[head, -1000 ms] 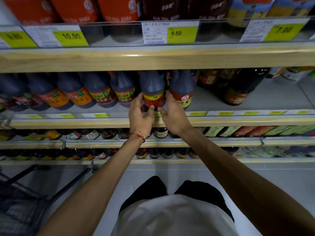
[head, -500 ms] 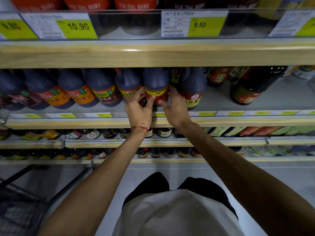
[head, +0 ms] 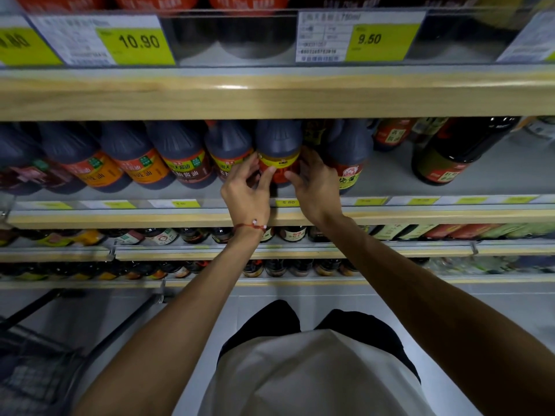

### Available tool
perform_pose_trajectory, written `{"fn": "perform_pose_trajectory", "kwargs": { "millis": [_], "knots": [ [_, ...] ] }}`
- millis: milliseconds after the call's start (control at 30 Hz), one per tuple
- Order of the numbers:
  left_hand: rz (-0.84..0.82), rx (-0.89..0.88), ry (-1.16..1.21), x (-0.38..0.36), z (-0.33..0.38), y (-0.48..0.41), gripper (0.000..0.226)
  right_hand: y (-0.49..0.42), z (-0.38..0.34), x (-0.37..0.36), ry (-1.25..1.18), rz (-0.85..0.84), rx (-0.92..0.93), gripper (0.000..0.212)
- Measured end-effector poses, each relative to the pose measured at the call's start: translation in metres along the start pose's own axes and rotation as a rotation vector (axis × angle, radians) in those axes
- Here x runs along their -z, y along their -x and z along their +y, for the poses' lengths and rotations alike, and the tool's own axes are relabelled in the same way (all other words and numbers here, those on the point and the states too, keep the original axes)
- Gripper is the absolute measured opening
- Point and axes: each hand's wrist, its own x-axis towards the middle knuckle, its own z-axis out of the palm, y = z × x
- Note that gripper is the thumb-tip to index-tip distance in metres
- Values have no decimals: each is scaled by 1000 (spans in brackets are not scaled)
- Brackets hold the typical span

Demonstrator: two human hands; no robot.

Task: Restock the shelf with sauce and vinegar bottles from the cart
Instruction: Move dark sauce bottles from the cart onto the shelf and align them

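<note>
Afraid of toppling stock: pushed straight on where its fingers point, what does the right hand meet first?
The right hand holds the red-labelled bottle; straight on, probably the rear bottle, depth unclear.

Shop: price tags (head: 135,42), shelved sauce bottles (head: 180,151).

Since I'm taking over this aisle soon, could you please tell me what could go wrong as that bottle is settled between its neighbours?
1. The bottle, held by the left hand and right hand, sits tight in the row. Fingers wedged in the gaps could knock the left neighbour or right neighbour.
2. It stands near the shelf edge, so a slip on release might tip it forward and off.
</note>
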Motion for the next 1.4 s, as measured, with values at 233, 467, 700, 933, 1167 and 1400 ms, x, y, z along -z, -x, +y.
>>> {"fn": "perform_pose_trajectory", "kwargs": {
  "millis": [233, 467, 700, 933, 1167, 1400],
  "knots": [
    [0, -22, -61, 1, 3, 4, 40, -1, 7, -3, -32, -2, -30, 56],
    [10, 38, -42, 0, 11, 19, 43, 17, 1, 16, -77, -152, -12, 55],
    [-145, -24, -117, -27, 33, 47, 33, 44, 26, 79, 8, 36, -110, 25],
    [-311, 142, -26, -70, 54, 44, 57, 11, 52, 107, 76, -120, -119, 64],
    [-172, 201, 5, -78, 48, 43, 46, 4, 62, 99, -79, -97, -89, 61],
    [-58, 152, 32, -80, 41, 40, 37, -12, 67, 81, -80, -104, -65, 61]
  ]
}}
